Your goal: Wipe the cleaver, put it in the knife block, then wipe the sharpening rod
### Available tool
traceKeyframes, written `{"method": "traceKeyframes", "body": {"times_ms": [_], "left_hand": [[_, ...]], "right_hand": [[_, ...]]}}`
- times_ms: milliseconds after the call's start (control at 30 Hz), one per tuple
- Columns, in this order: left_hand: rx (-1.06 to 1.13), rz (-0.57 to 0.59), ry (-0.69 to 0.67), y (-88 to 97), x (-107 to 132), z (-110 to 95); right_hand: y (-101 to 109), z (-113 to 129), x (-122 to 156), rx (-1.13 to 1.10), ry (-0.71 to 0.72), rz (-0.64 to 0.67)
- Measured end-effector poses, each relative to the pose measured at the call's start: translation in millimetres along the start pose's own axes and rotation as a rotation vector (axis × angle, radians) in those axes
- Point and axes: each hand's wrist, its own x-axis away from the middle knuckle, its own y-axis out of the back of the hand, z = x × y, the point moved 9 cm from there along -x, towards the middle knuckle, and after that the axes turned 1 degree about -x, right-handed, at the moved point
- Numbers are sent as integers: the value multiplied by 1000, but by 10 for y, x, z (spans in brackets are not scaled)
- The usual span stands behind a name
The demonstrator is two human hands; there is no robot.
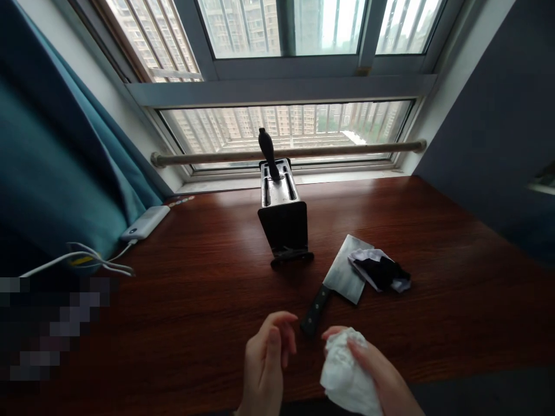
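Note:
My right hand (373,364) is closed round a crumpled white paper towel (347,370) at the near edge of the table. My left hand (266,358) hovers beside it with loosely curled fingers and nothing in them. Just beyond both hands a cleaver (340,277) lies flat on the dark wooden table (195,300), its black handle pointing toward me. A crumpled white and black rag (379,270) rests against the blade's far right side. Farther back stands a metal knife block (282,211) with one black-handled knife (267,151) in a slot.
A white power bank (145,222) with white cables (87,260) lies at the table's left edge by a teal curtain (56,156). A window with a metal rail (286,153) runs behind the table. A dark wall stands at the right.

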Motion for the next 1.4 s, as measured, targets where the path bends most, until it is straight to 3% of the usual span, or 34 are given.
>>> {"method": "traceKeyframes", "body": {"times_ms": [133,300,433,500,600,700,867,967,1133,1200,1300,1333,1400], "left_hand": [[-54,-39,-127,-90,-103,-265],[-118,-43,-237,-174,-56,-348],[-137,-203,-337,-120,5,-383],[-118,-266,-297,-84,3,-328],[-65,-224,-171,-79,-85,-217],[170,-209,-5,38,-240,-129],[694,-148,230,182,-461,-95],[757,-156,291,221,-474,-65],[701,-84,372,42,-424,71],[475,-164,297,118,-390,62],[42,-431,-30,385,-214,-254],[-50,-457,-131,393,-134,-376],[-147,-333,-269,237,-35,-541]], "right_hand": [[-456,38,-152,-105,59,103],[-567,50,-186,-165,123,96],[-632,26,-197,-41,105,116],[-687,46,-188,20,132,160],[-789,100,-152,69,187,292],[-750,110,-151,113,135,356],[-438,217,-204,-69,51,268],[-394,201,-192,-154,2,275],[-321,377,-128,-370,226,165],[-281,390,-103,-383,233,109],[-216,430,-68,-296,259,51],[-210,451,-56,-252,281,50],[-242,468,-35,-142,310,70]]}}
